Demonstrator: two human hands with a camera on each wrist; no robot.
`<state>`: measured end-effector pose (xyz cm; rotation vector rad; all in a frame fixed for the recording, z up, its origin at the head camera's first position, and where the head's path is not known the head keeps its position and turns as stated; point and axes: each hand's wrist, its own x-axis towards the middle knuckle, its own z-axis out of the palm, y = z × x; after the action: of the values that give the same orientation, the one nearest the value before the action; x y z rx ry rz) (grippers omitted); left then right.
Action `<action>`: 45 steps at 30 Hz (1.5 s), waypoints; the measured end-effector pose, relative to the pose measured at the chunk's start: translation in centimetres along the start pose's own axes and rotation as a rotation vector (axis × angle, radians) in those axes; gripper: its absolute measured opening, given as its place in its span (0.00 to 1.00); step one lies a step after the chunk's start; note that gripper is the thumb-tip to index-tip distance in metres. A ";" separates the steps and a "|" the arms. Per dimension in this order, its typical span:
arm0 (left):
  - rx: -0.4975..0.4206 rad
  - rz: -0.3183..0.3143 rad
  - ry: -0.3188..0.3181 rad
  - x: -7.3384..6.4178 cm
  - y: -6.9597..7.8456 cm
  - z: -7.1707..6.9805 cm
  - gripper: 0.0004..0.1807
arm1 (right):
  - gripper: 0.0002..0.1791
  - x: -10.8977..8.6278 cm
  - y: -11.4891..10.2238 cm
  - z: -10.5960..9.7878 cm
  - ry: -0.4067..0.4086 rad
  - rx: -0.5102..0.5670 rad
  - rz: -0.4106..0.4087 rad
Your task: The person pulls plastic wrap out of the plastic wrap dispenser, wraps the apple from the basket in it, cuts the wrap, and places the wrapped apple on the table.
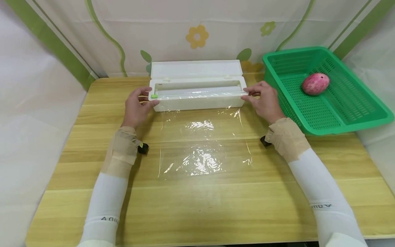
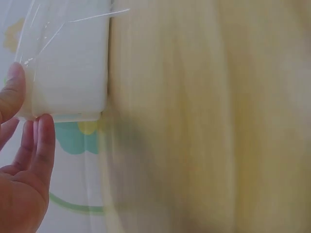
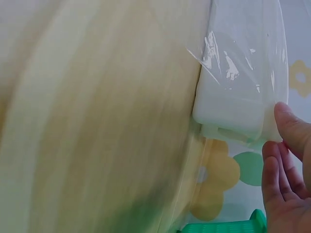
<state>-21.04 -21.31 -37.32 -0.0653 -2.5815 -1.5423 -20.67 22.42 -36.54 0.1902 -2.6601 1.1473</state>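
A white cling film dispenser (image 1: 172, 105) stands toward the back of the table, its lid (image 1: 197, 69) tipped back. Inside lies a roll of film (image 1: 197, 91), and a small green slider (image 1: 154, 96) sits at the front left corner. From the front edge a clear sheet of cling film (image 1: 203, 163) spreads over the wood toward me. My left hand (image 1: 135, 109) holds the dispenser's left end between thumb and fingers. At the opposite end, my right hand (image 1: 266, 103) grips it likewise. Both wrist views show thumb and fingertips against the box ends.
To the right stands a green plastic basket (image 1: 334, 128) with a pinkish-red oval fruit (image 1: 315, 84) in it. Behind the wooden table (image 1: 102, 192) hangs a curtain with flowers (image 1: 197, 36). My right hand is close to the basket's left side.
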 end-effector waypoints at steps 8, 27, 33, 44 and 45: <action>-0.071 -0.001 -0.029 1.0 0.0 0.7 0.28 | 0.17 0.3 0.8 -0.4 0.013 0.047 0.027; -0.244 -0.064 0.056 -0.5 -1.5 -0.7 0.24 | 0.19 -1.0 -6.2 -8.0 -0.106 -0.280 -0.013; -0.271 -0.083 0.081 -1.4 -1.4 -1.9 0.24 | 0.28 1.8 -6.2 -14.2 -0.173 -0.392 0.106; -0.254 -0.067 0.127 -2.8 -1.4 -2.5 0.25 | 0.41 5.8 0.3 -17.6 -0.394 -0.642 0.180; -0.255 -0.068 0.125 -2.9 -1.4 -2.4 0.24 | 0.42 6.0 1.0 -17.7 -0.412 -0.663 0.199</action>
<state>-18.07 -24.02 -37.79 0.0919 -2.3030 -1.8297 -23.77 35.87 -23.90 0.0396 -3.3144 0.2199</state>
